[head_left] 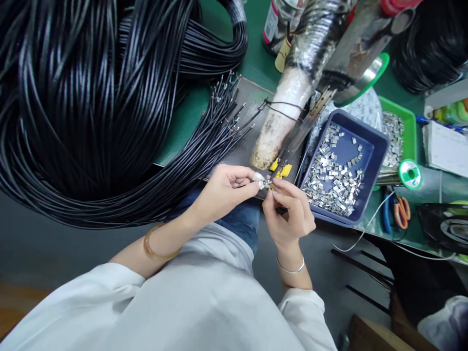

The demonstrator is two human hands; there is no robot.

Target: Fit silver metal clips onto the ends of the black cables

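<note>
Head view: green table [256, 63] is spanning the far side of my lap. Largest load: black cables [91, 107], which are hanging in a thick looped mass on my left, their stripped ends fanning away from me. Plastic-wrapped tube [292, 87] is leaning over the work area, its lower end sitting just beyond my fingertips. Blue tray [373, 168] is standing to my right, holding loose silver clips [338, 190]. Beyond the tube, a bottle [270, 22] is showing a white and pink label; print unreadable. My left hand [230, 187] and right hand [292, 209] are meeting, thumb and finger of each pressed together on one small metal piece [265, 184]. Yellow pieces [286, 170] are lying just past it. The metal piece is apparently running left to right between my fingertips; which end is facing where, I am not managing to tell.
</note>
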